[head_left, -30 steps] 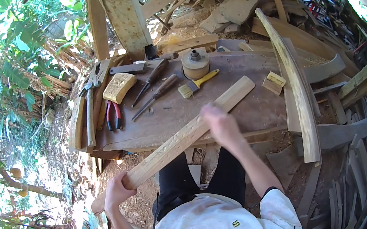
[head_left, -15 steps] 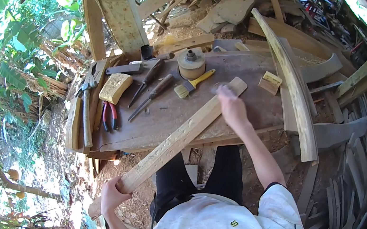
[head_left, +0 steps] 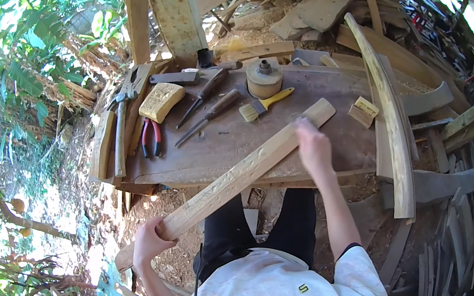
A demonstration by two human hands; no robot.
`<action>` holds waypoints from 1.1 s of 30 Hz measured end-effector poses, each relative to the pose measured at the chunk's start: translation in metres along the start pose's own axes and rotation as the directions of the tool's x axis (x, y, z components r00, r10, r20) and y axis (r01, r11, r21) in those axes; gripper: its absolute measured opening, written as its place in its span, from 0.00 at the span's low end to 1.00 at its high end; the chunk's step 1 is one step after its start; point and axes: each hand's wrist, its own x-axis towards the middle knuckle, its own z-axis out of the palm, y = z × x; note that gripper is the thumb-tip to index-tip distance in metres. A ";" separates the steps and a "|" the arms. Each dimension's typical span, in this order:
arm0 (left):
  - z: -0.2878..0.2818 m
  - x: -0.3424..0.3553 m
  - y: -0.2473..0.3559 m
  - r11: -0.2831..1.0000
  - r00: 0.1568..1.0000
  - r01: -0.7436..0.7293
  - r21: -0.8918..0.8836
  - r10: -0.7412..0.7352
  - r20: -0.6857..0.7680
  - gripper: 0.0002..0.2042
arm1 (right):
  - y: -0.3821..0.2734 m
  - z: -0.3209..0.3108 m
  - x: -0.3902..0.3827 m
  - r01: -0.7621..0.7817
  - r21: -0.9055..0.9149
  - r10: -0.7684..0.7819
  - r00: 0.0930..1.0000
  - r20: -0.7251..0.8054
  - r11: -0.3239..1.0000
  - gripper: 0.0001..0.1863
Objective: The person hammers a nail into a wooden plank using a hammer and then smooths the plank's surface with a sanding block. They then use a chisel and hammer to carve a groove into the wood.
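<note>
A broad, dark, weathered wooden worktop (head_left: pixel 336 145) spans the middle of the view, with heaps of rough offcut planks (head_left: pixel 308 10) piled behind it. A long curved pale wooden beam (head_left: pixel 391 116) lies along the worktop's right side, its near end jutting past the front edge. The long pale straight wooden plank (head_left: pixel 242 173) runs on a slant from the worktop's centre down toward the person's lower left; its far end rests on the worktop just beside the brush, and its near end hangs off the front edge, well clear of the top. The left hand (head_left: pixel 148 244) is wrapped around the plank's low end, fingers closed about it. The right hand (head_left: pixel 312 144) lies on top of the plank near its far end, pressed against the wood; it is blurred, so I cannot tell whether the fingers are spread or curled. On the worktop's left edge lies a claw hammer with a long wooden handle (head_left: pixel 121 123), and near it a carved yellowish wooden block (head_left: pixel 161 101) and red-handled pliers (head_left: pixel 148 137). Two dark-handled chisels (head_left: pixel 210 103) lie side by side toward the middle. Behind them stands a round tan spool-shaped object (head_left: pixel 263 78), with a yellow-handled brush (head_left: pixel 264 104) touching its base. A small pale wooden block (head_left: pixel 364 111) sits near the curved beam.
</note>
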 end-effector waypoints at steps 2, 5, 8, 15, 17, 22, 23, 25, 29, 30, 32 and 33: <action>0.000 0.006 0.018 1.000 0.999 0.024 -0.006 -0.024 0.025 0.32 | -0.012 -0.006 0.008 -0.153 0.002 0.153 0.988 0.009 0.988 0.14; 0.005 0.020 0.025 0.999 0.999 -0.042 0.001 0.042 -0.023 0.31 | -0.069 0.023 -0.027 0.055 0.041 -0.058 0.996 0.074 0.998 0.14; 0.001 0.032 0.035 0.999 0.999 -0.048 -0.010 0.048 0.007 0.30 | -0.113 0.045 -0.063 0.341 0.217 -0.359 0.932 0.051 0.915 0.16; 0.001 0.030 0.049 0.997 0.998 -0.063 -0.045 0.064 0.019 0.27 | -0.057 0.029 -0.019 0.029 -0.045 -0.032 0.998 -0.056 0.999 0.16; 0.006 0.033 0.057 0.996 0.998 -0.067 -0.053 0.068 0.018 0.25 | -0.090 0.042 -0.041 0.077 0.108 -0.084 0.995 0.054 0.991 0.17; 0.016 0.040 0.071 0.987 0.992 -0.127 -0.102 0.129 0.009 0.24 | -0.156 0.048 -0.083 0.398 0.292 -0.431 0.900 0.058 0.870 0.19; 0.015 0.039 0.068 0.986 0.992 -0.128 -0.103 0.129 -0.001 0.25 | -0.149 0.046 -0.077 0.358 0.316 -0.405 0.910 0.093 0.878 0.19; 0.016 0.035 0.063 0.988 0.991 -0.130 -0.088 0.130 -0.008 0.25 | -0.120 0.034 -0.053 0.228 0.288 -0.273 0.953 0.129 0.930 0.17; 0.017 0.037 0.067 0.990 0.993 -0.115 -0.077 0.115 0.006 0.30 | -0.069 0.030 -0.026 0.070 0.067 -0.066 0.996 -0.053 0.995 0.15; 0.021 0.041 0.064 0.985 0.989 -0.147 -0.090 0.146 -0.008 0.31 | -0.069 0.036 -0.034 0.080 -0.013 -0.081 0.994 -0.074 0.997 0.15; 0.024 0.044 0.063 0.983 0.988 -0.154 -0.100 0.155 -0.001 0.34 | -0.090 0.038 -0.051 0.198 0.110 -0.198 0.980 -0.008 0.974 0.15; 0.022 0.046 0.066 0.986 0.990 -0.140 -0.094 0.143 0.021 0.36 | -0.090 0.035 -0.053 0.303 0.198 -0.311 0.950 0.011 0.932 0.16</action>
